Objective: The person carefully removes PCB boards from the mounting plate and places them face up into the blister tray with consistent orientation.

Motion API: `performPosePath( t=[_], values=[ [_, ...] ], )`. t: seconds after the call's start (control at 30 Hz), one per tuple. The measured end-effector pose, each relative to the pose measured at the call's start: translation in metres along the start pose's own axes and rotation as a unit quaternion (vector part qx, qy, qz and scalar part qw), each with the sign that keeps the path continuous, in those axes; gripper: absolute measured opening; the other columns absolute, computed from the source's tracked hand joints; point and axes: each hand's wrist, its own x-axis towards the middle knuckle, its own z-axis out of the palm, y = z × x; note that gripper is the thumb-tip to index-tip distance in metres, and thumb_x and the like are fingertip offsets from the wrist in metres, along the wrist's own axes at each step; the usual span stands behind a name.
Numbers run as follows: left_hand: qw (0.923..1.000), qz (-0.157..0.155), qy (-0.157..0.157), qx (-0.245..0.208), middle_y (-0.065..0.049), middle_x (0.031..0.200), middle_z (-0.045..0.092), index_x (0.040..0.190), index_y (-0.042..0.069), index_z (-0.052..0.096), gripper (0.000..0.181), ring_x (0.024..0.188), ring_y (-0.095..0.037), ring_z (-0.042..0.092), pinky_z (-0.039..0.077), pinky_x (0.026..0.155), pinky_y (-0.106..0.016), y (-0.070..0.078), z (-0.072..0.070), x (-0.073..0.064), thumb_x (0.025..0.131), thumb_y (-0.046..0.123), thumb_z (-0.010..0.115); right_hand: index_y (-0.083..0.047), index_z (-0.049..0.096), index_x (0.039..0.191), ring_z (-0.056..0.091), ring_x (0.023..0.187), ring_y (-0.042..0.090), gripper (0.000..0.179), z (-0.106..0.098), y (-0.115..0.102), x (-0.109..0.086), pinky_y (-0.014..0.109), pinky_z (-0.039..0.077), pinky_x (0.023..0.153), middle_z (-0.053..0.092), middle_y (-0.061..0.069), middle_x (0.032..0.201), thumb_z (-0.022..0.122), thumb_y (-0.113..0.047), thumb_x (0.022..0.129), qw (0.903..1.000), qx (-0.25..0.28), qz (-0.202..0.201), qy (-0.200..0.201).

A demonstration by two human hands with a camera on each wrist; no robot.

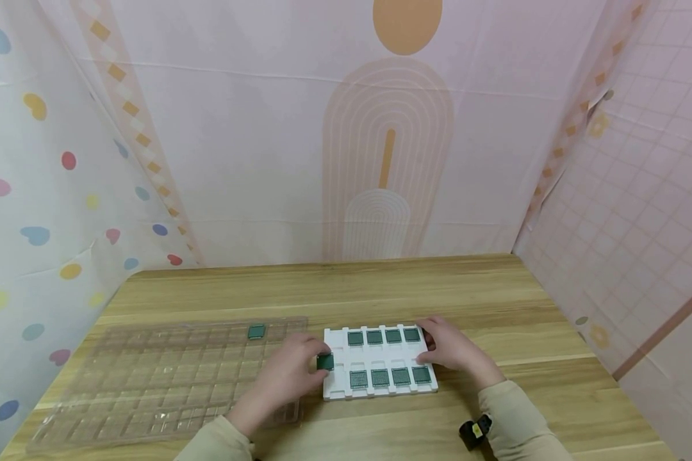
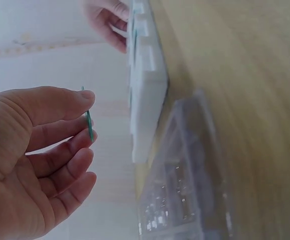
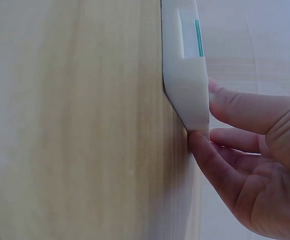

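Observation:
My left hand (image 1: 287, 368) pinches a small green circuit board (image 1: 325, 362) between thumb and fingers, over the left end of a white slotted tray (image 1: 383, 353). In the left wrist view that board (image 2: 89, 124) appears edge-on, apart from the tray. At the tray's right end my right hand (image 1: 452, 347) grips the edge, and the right wrist view has the thumb on the upper face with fingertips at the lower edge. Similar green boards, such as one (image 1: 400, 376) in the near row, lie in two rows in the tray; its leftmost slots show bare white.
A clear plastic compartment tray (image 1: 144, 378) covers the table's left part, with one green board (image 1: 256, 331) near its far right corner. Wood table (image 1: 346, 291) surface shows behind both trays. Patterned curtains (image 1: 254, 160) hang behind and at both sides.

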Motion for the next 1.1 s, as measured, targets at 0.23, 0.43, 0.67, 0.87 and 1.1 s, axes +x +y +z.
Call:
performPosePath(
  t=[0.23, 0.43, 0.67, 0.87, 1.1],
  values=[
    [0.9992, -0.013, 0.036, -0.011, 0.000, 0.088, 0.065, 0.092, 0.007, 0.074, 0.026, 0.085, -0.018, 0.058, 0.052, 0.075, -0.037, -0.004, -0.008, 0.002, 0.070, 0.008, 0.087, 0.009, 0.052, 0.135, 0.056, 0.093, 0.020, 0.069, 0.000, 0.000, 0.000, 0.041, 0.049, 0.086, 0.056, 0.017, 0.120, 0.085, -0.010, 0.077, 1.0000, 0.004, 0.001, -0.001],
    [0.9976, -0.014, 0.065, -0.022, -0.003, 0.091, 0.067, 0.095, 0.006, 0.075, 0.027, 0.088, -0.022, 0.061, 0.051, 0.080, -0.041, -0.010, -0.018, 0.004, 0.071, 0.007, 0.087, 0.009, 0.052, 0.135, 0.055, 0.093, 0.019, 0.069, 0.000, -0.001, -0.001, 0.041, 0.049, 0.086, 0.056, 0.016, 0.119, 0.085, -0.010, 0.077, 1.0000, 0.006, 0.004, 0.000],
    [0.9955, -0.021, 0.081, -0.045, -0.005, 0.095, 0.070, 0.096, 0.007, 0.075, 0.025, 0.088, -0.023, 0.065, 0.054, 0.078, -0.041, -0.015, -0.033, 0.004, 0.073, 0.004, 0.086, 0.009, 0.052, 0.136, 0.057, 0.095, 0.021, 0.070, 0.000, -0.001, -0.001, 0.041, 0.049, 0.087, 0.055, 0.019, 0.124, 0.085, -0.010, 0.077, 1.0000, 0.008, 0.004, 0.001],
    [0.9941, -0.025, 0.090, -0.054, -0.002, 0.092, 0.069, 0.097, 0.006, 0.075, 0.025, 0.087, -0.024, 0.064, 0.054, 0.077, -0.040, -0.020, -0.041, 0.005, 0.074, 0.003, 0.085, 0.009, 0.051, 0.136, 0.057, 0.096, 0.021, 0.070, 0.000, -0.001, -0.002, 0.042, 0.049, 0.087, 0.055, 0.020, 0.125, 0.085, -0.010, 0.077, 0.9999, 0.010, 0.008, 0.000],
    [0.9932, -0.019, 0.102, -0.052, -0.002, 0.091, 0.069, 0.095, 0.005, 0.074, 0.023, 0.087, -0.026, 0.064, 0.054, 0.077, -0.043, -0.030, -0.049, 0.006, 0.074, 0.003, 0.085, 0.009, 0.051, 0.137, 0.057, 0.095, 0.021, 0.071, 0.000, 0.001, -0.002, 0.041, 0.050, 0.086, 0.055, 0.019, 0.124, 0.085, -0.010, 0.077, 0.9999, 0.014, 0.005, 0.000]
  ],
)
